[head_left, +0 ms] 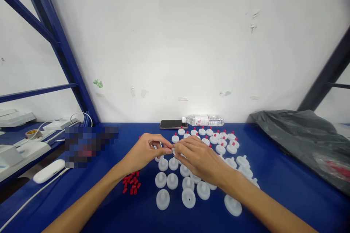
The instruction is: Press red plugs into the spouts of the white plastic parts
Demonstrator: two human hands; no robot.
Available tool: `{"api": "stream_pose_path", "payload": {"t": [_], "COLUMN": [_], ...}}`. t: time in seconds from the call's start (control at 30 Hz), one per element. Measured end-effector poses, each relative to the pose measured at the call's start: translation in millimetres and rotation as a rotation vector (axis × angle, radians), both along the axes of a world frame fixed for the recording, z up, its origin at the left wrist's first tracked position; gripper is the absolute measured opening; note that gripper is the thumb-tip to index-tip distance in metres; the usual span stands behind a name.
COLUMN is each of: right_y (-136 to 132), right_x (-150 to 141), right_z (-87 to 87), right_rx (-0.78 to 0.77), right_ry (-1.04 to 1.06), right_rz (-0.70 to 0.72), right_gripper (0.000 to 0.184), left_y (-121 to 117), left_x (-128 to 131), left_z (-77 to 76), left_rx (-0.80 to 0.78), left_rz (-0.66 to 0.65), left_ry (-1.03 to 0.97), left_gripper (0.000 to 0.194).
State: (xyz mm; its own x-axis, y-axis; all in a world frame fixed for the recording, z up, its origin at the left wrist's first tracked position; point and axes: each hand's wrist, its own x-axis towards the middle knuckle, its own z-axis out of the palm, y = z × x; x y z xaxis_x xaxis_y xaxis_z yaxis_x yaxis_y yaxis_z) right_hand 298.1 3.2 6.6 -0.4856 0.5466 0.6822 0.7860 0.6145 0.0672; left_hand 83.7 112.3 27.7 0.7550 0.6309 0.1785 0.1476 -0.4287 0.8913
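Note:
My left hand [153,149] is closed in a pinch on a small red cap [170,148], at the middle of the blue table. Fingertip to fingertip with it, my right hand [195,156] curls its fingers over a white spout lid [174,152], which they mostly hide. Bare white spout lids [163,199] stand in loose rows below and around both hands. Farther back, several similar lids [220,149] wear red caps on their spouts. A pile of loose red caps [135,181] lies beside my left forearm.
At the wall lie a phone [171,124] and a clear plastic bottle [202,120] on its side. A dark plastic bag [292,142] covers the right side. White devices [49,171] and cables are at the left, near a blue metal frame [65,54] and a blurred-out patch.

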Motion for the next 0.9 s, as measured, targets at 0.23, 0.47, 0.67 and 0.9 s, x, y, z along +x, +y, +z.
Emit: {"api": "stream_pose_path", "payload": {"t": [0.23,0.47,0.67,0.9], "right_y": [-4,-8,-4,-6], "right_x": [-5,-15,-13,-12], "right_z": [2.1,5.9,0.5,2.2], "right_rx": [0.217,0.331,0.297,0.166], "right_ry": [0.023,0.03,0.037,0.04], "right_rz": [0.112,0.113,0.142,0.148], "right_gripper": [0.025,0.024,0.022,0.016], "left_y": [1,-9,-12,-9], "left_x": [-7,-3,1,3], "left_z": [4.9,5.1,-2.4,-4.7], "left_rx": [-0.291,-0.432,-0.41,-0.37], "left_rz": [-0.194,-0.332,-0.245,-0.18], "left_ry": [-0.043,-0.021,-0.054,-0.075], "left_gripper": [0.069,0.046,0.044,0.053]}}
